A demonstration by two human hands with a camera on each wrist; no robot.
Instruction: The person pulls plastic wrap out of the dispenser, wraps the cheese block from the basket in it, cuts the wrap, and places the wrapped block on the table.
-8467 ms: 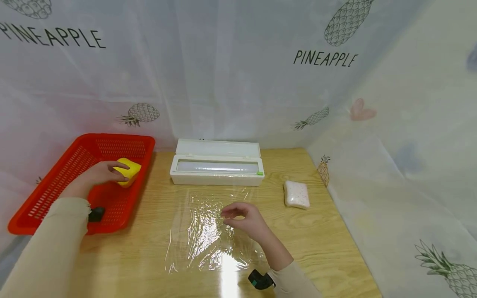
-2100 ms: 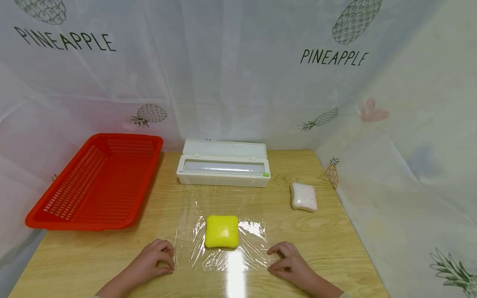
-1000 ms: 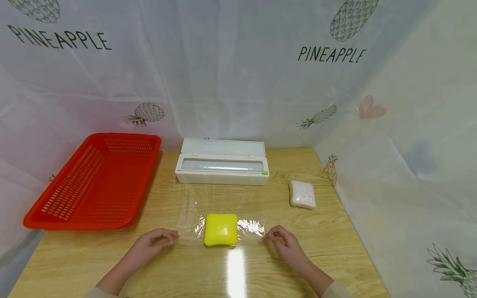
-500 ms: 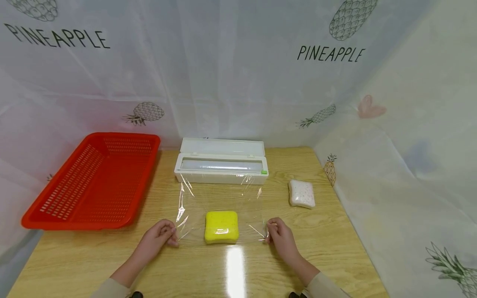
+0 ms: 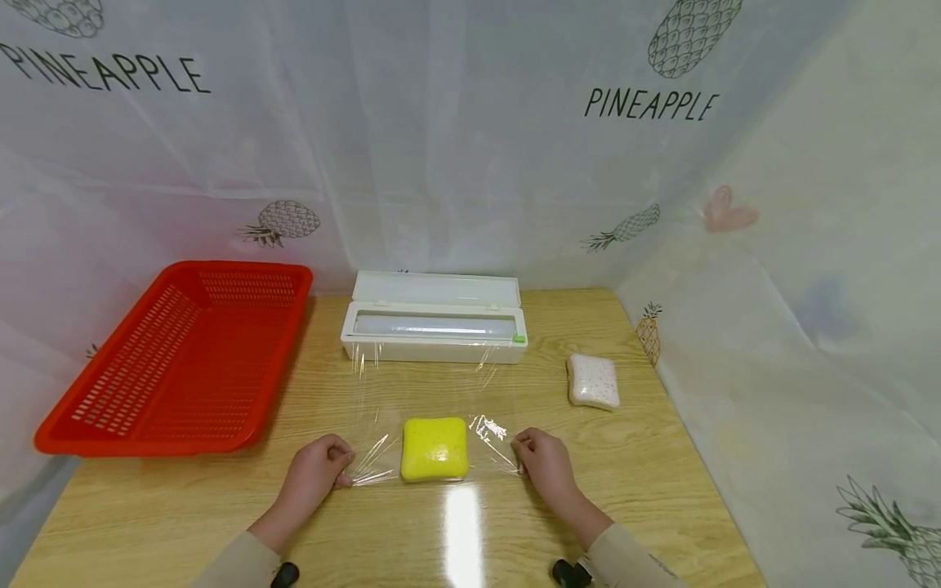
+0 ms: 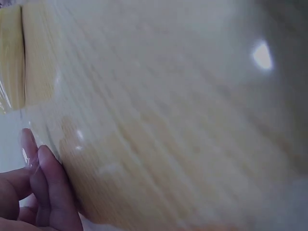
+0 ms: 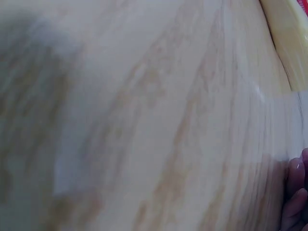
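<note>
A yellow sponge (image 5: 434,449) lies at the middle of the table front, with clear plastic wrap (image 5: 488,433) around it. The wrap runs back to a white dispenser box (image 5: 434,351), its lid raised and a roll inside. On the left, my left hand (image 5: 314,467) pinches the near left corner of the wrap. My right hand (image 5: 547,464) pinches the near right corner. The left wrist view shows the left fingers (image 6: 53,187) together at the film, the sponge beyond. At the right wrist view's edge, the right hand is mostly cut off. Whether film covers the sponge's top I cannot tell.
A red plastic basket (image 5: 268,392) stands on the left of the wooden table (image 5: 603,490). To the right lies a white speckled block (image 5: 592,381), sponge-like and shiny. Pineapple-printed sheeting (image 5: 441,163) hangs behind and on the sides.
The left hand took the yellow sponge from the basket; it now lies by the wrap. Both hands then gripped the near corners and brought that edge away from me, up to the sponge's front.
</note>
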